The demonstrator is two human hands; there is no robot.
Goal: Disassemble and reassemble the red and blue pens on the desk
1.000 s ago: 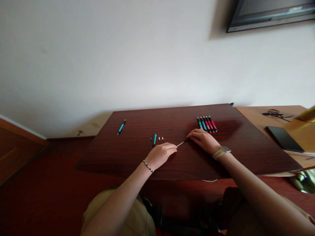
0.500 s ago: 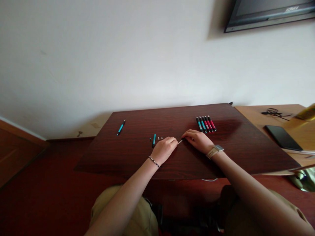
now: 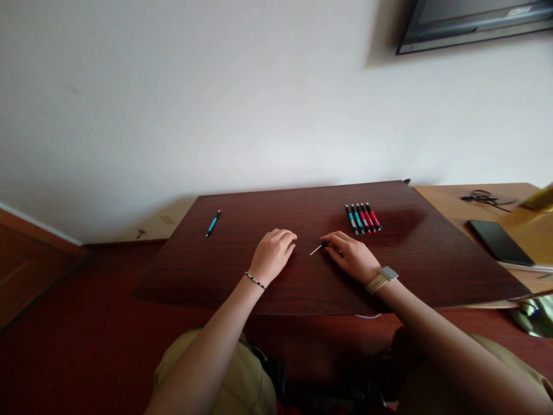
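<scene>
My right hand (image 3: 352,256) pinches a black pen part (image 3: 325,244) between thumb and fingers. A thin white refill (image 3: 315,250) sticks out of it to the lower left, above the table. My left hand (image 3: 273,253), palm down over the table left of the refill, has bent fingers, with a gap showing between thumb and forefinger. Nothing is visible in that gap. The turquoise barrel and small pieces seen there earlier are hidden beneath this hand. A row of several turquoise and red pens (image 3: 363,219) lies beyond my right hand. One turquoise pen (image 3: 212,223) lies far left.
The dark wooden table (image 3: 242,207) stands against a white wall. To its right, a lighter desk (image 3: 449,199) holds a black phone (image 3: 500,242), a coiled black cable (image 3: 486,199) and a yellow object (image 3: 540,200). A screen (image 3: 475,23) hangs at the upper right.
My left hand has come away from the refill and moved left, over the loose pen pieces. My right hand keeps its hold on the black part, and the refill now shows more fully.
</scene>
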